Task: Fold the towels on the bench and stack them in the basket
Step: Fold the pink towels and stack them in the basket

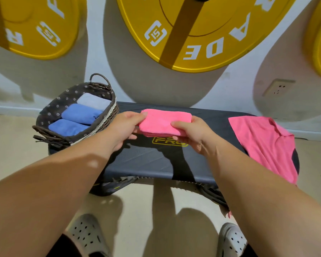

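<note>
Gripping the folded pink towel at each end above the bench, left hand and right hand should keep its layers pinched square while carrying it left into the basket beside the three folded towels.

A folded pink towel is held over the dark padded bench, gripped at its ends by the left hand and the right hand. An unfolded pink towel is spread over the bench's right end. In the lined wicker basket at the left end, a grey towel, a middle blue towel and a near blue towel are packed folded, side by side.
</note>
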